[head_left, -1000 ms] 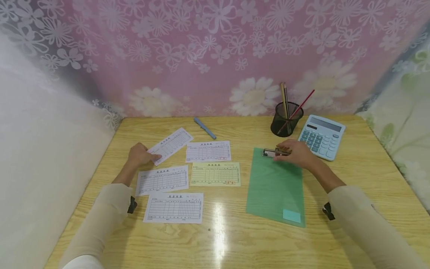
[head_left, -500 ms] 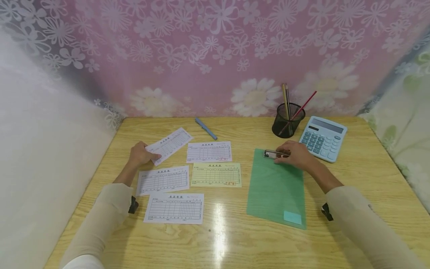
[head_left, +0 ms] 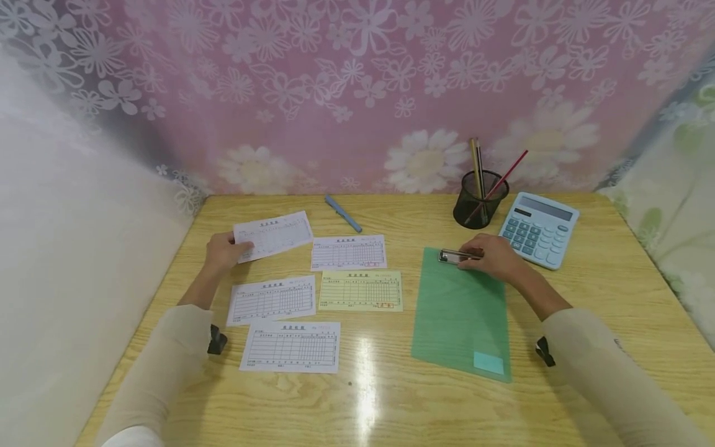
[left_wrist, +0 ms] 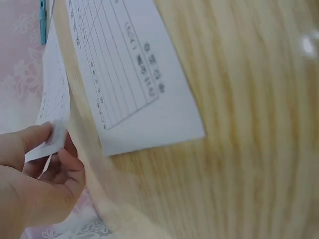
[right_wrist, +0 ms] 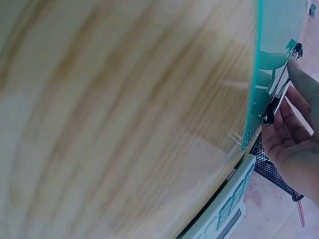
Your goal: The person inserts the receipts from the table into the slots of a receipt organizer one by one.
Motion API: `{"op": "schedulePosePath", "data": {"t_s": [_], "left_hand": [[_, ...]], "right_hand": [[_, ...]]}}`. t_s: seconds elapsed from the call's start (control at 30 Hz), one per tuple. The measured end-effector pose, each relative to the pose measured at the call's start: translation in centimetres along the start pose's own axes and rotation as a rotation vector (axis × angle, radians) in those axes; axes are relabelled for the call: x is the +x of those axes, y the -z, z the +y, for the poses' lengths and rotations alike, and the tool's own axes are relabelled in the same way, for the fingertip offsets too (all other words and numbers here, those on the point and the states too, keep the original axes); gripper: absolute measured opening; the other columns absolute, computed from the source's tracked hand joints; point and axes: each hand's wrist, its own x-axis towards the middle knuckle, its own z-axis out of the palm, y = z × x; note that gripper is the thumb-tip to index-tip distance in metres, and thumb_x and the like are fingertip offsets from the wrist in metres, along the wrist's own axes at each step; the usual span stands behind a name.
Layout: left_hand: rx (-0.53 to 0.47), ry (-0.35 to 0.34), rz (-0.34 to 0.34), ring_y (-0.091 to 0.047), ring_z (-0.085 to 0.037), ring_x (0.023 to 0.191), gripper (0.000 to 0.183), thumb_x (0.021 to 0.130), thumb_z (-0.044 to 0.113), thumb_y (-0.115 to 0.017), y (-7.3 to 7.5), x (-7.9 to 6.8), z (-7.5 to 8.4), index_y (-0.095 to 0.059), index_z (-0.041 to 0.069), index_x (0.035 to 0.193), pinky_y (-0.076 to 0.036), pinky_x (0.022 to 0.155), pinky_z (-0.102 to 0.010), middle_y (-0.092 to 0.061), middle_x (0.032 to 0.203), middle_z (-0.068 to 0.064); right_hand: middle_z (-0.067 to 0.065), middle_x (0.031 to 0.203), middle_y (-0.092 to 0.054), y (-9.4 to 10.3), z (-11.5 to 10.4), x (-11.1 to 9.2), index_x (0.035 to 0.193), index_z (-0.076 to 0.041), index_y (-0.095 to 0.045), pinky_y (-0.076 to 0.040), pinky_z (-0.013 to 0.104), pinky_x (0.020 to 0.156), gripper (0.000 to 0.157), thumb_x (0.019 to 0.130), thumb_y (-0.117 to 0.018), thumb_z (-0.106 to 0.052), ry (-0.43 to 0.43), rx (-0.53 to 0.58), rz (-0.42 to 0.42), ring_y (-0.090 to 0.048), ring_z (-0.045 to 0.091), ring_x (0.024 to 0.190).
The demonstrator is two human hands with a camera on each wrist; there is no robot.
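My left hand (head_left: 224, 251) pinches the left end of a white receipt slip (head_left: 274, 234), thumb on top. In the left wrist view that slip (left_wrist: 56, 89) stands up off the wooden table, bending slightly. My right hand (head_left: 493, 257) holds the metal clip (head_left: 455, 256) at the top of a green translucent clipboard (head_left: 460, 310). The right wrist view has my thumb and fingers around this clip (right_wrist: 280, 89). Between the hands lie a white slip with a red stamp (head_left: 349, 252), a yellow slip (head_left: 360, 290) and two more white slips, one at the left (head_left: 272, 300) and one nearer me (head_left: 290, 346).
A blue pen (head_left: 343, 213) lies toward the back. Behind the clipboard stands a black mesh pencil cup (head_left: 472, 211) with several pencils. The light blue calculator (head_left: 538, 230) is at its right. A flowered pink wall (head_left: 335, 93) rises behind the table (head_left: 436, 410).
My left hand has moved left and slightly back with the white slip, turning it from a steep slant to nearly level. The right hand has stayed on the clip.
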Motion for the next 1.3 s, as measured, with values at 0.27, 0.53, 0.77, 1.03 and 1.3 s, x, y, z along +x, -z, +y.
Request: {"op": "schedulePosePath", "data": {"t_s": [0.27, 0.53, 0.77, 1.03, 1.3], "left_hand": [[-0.096, 0.028, -0.093, -0.067, -0.010, 0.056, 0.041, 0.099, 0.023, -0.050, 0.4, -0.3, 0.2, -0.048, -0.006, 0.127, -0.055, 0.053, -0.023, -0.063, 0.107, -0.027], [-0.069, -0.042, -0.069, -0.068, -0.016, 0.062, 0.033, 0.096, 0.017, -0.054, 0.7, -0.2, 0.4, -0.055, -0.010, 0.116, -0.058, 0.057, -0.027, -0.069, 0.082, -0.018], [-0.082, -0.145, 0.119, -0.070, -0.022, 0.061, 0.028, 0.097, 0.011, -0.052, 2.0, -0.3, 0.9, -0.061, -0.013, 0.107, -0.061, 0.063, -0.035, -0.069, 0.085, -0.028], [-0.166, -0.156, 0.205, -0.064, -0.002, 0.054, 0.031, 0.097, 0.014, -0.054, 3.6, -1.5, 3.7, -0.061, -0.011, 0.113, -0.054, 0.052, -0.013, -0.068, 0.094, -0.029], [-0.302, -0.214, 0.135, -0.063, -0.004, 0.055, 0.030, 0.095, 0.022, -0.059, 2.7, -3.1, 8.4, -0.064, -0.004, 0.108, -0.055, 0.054, -0.020, -0.063, 0.066, 0.012]], "right_hand": [[0.012, 0.101, -0.067, 0.1, 0.1, -0.1, 0.106, -0.007, -0.070, -0.049, 0.050, 0.082, 0.034, 0.083, -0.073, -0.031, 0.002, 0.006, 0.000, -0.062, 0.029, 0.094], [0.014, 0.104, -0.066, 0.0, 0.2, -0.4, 0.108, -0.006, -0.069, -0.050, 0.051, 0.084, 0.034, 0.083, -0.073, -0.029, 0.002, 0.006, 0.001, -0.062, 0.032, 0.096], [0.015, 0.103, -0.067, -0.1, 0.2, -0.6, 0.108, -0.004, -0.069, -0.053, 0.047, 0.077, 0.034, 0.084, -0.072, -0.028, 0.049, -0.022, 0.020, -0.064, 0.030, 0.091], [0.014, 0.105, -0.067, 0.0, -0.1, -0.6, 0.110, -0.005, -0.069, -0.052, 0.048, 0.080, 0.034, 0.085, -0.071, -0.028, 0.063, -0.031, 0.006, -0.064, 0.030, 0.093], [0.015, 0.106, -0.068, 0.1, -0.2, -0.6, 0.111, -0.002, -0.069, -0.052, 0.051, 0.083, 0.031, 0.085, -0.071, -0.020, 0.107, -0.069, 0.007, -0.063, 0.032, 0.096]]}}
